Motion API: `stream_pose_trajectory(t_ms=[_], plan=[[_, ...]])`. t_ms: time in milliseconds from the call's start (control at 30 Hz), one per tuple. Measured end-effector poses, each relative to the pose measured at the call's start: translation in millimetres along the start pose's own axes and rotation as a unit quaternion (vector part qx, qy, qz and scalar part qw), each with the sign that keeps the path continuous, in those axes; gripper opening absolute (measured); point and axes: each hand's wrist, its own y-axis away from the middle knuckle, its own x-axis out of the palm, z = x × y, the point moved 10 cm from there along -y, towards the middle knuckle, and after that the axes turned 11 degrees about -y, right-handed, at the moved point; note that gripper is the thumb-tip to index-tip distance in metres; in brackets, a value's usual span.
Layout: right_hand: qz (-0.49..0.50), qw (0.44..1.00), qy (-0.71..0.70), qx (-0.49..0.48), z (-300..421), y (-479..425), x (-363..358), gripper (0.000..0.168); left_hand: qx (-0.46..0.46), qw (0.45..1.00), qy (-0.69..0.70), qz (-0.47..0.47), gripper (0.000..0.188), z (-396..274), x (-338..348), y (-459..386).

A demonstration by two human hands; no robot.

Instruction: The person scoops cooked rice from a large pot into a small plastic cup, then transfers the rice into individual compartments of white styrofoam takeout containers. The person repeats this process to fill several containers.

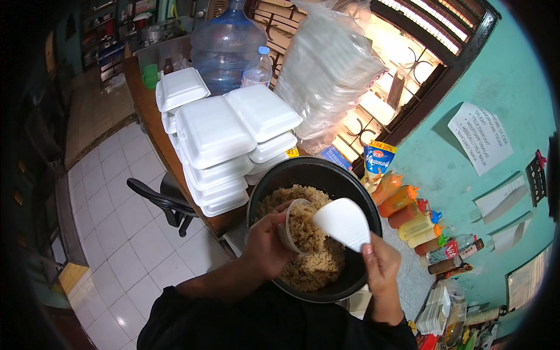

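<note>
My left hand (269,240) holds a clear plastic cup (284,227) tilted on its side, with brown rice (302,223) filling its mouth. In my right hand (383,264) is a white rice paddle (343,218), its blade touching or very close to the rice at the cup's rim. Both hands are over a large black pot (369,192). Loose brown rice (313,273) covers part of the pot's bottom, and dark bare metal shows along its right side.
White foam takeout boxes (214,131) stand stacked beyond the pot's left side, on a wooden table (142,105). A bag of foam boxes (323,74) and a large water jug (227,48) stand behind. Sauce bottles (404,214) line the turquoise wall. A black chair (168,197) is at left.
</note>
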Motion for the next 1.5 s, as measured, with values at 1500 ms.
stream_pose_trajectory(t_ms=[1500], plan=[[0.030, 0.778, -0.516, 0.357, -63.4, 30.9, 74.7, 0.043, 0.114, 0.993, 0.034, 0.017, 0.048, -13.0, -7.8, 11.3]])
